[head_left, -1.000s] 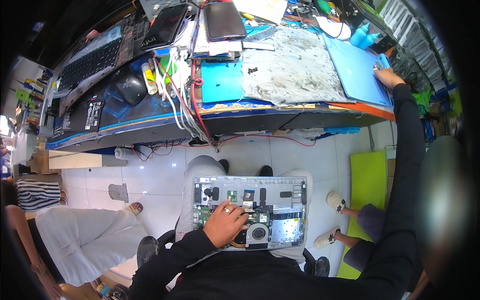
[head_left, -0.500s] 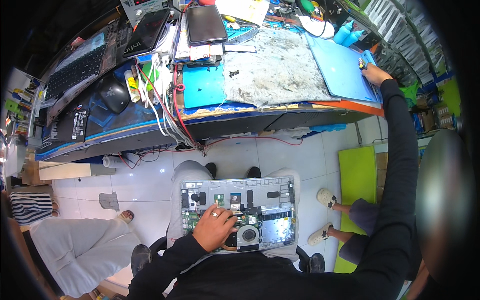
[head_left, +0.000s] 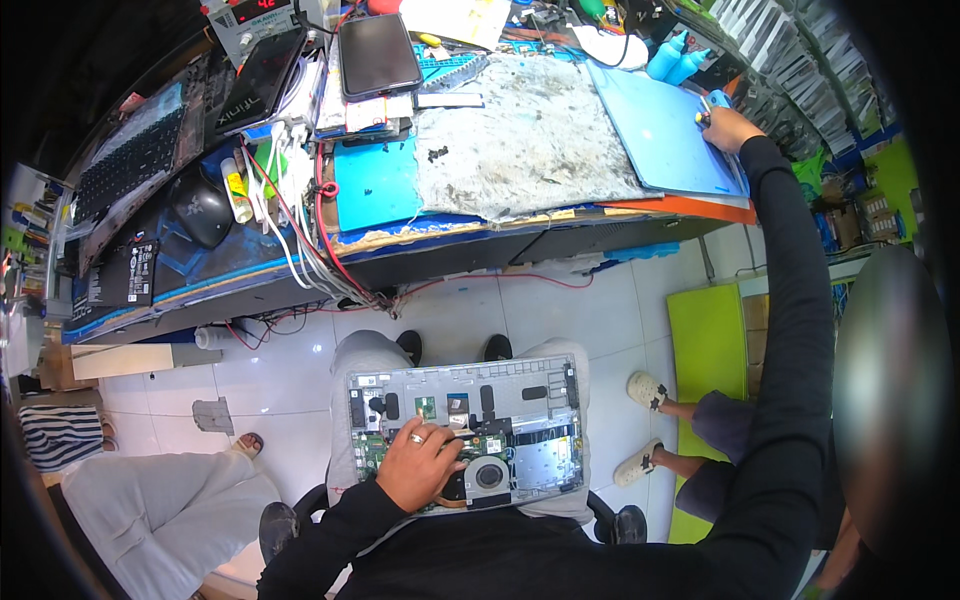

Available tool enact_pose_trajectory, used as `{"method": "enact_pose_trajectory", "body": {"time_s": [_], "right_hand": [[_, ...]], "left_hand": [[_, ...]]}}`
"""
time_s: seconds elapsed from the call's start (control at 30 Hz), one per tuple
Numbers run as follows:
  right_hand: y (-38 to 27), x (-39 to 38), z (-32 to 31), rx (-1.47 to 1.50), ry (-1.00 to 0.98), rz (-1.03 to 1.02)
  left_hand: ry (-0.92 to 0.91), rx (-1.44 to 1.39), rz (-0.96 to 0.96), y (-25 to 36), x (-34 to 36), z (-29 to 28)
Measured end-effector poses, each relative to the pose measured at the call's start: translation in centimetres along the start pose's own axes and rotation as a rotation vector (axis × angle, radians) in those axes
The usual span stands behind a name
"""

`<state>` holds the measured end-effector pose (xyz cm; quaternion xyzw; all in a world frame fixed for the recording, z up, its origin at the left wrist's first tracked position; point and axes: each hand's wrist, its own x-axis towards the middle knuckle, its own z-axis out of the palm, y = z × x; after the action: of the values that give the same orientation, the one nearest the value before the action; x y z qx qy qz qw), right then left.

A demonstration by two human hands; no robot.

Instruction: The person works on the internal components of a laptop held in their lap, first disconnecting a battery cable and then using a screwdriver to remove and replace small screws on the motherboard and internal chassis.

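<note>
An opened laptop base [head_left: 536, 400] lies across my lap, its green circuit board, round fan [head_left: 488, 478] and ribbon cable bared. My left hand [head_left: 415, 465], a ring on one finger, lies over the board left of the fan with its fingers apart. At the far right of the workbench my right hand [head_left: 732, 130] is closed on a small yellow-ended tool [head_left: 703, 118], most of it hidden by the fingers. Beneath that hand is a flat light-blue laptop lid or panel [head_left: 655, 135]. Beside it stand light-blue bottles [head_left: 667, 55].
A stained cloth [head_left: 530, 140] covers the bench middle, beside a blue mat [head_left: 375, 190]. Farther left are phones [head_left: 380, 55], cables, a black mouse [head_left: 203, 208] and a battery pack [head_left: 125, 275]. Other people's legs [head_left: 170, 510] show at both sides, near a green panel [head_left: 705, 340].
The view has shifted, so the bench sits farther left. My right hand stays at the panel's right edge with the small tool turned in its fingers. My left hand remains on the laptop base.
</note>
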<state>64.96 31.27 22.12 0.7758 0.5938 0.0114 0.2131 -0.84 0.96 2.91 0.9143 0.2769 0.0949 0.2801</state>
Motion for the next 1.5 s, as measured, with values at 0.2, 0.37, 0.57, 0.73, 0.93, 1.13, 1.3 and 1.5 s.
{"method": "enact_pose_trajectory", "body": {"time_s": [0.2,0.37,0.57,0.73,0.93,1.13,1.3,1.5], "right_hand": [[-1.0,-1.0,-0.3,-0.069,0.016,-0.019],[-2.6,-2.4,-1.1,-0.128,0.059,-0.044],[-4.3,-6.3,-6.2,-0.155,0.266,-0.220],[-15.8,-10.2,-13.6,-0.191,0.608,-0.623],[-27.7,-2.4,-17.5,0.020,0.866,-1.137],[-33.3,8.5,-12.1,-0.078,1.029,-1.022],[-35.6,7.2,-11.0,-1.275,1.326,-0.682],[-33.4,7.6,-12.6,-0.354,0.761,-0.989]], "left_hand": [[0.011,-0.002,0.001,0.0,0.1,-0.1],[0.018,-0.026,0.003,0.0,0.0,-0.2],[0.037,-0.037,0.017,0.1,0.2,-0.1],[0.040,-0.023,0.003,0.0,-0.1,-0.1],[0.017,-0.025,0.031,-0.2,0.1,0.2],[0.037,-0.036,0.025,-0.2,-0.1,0.4],[0.048,-0.022,-0.017,-0.2,-0.7,0.2],[0.059,-0.035,0.017,-0.2,-0.4,0.2]]}}
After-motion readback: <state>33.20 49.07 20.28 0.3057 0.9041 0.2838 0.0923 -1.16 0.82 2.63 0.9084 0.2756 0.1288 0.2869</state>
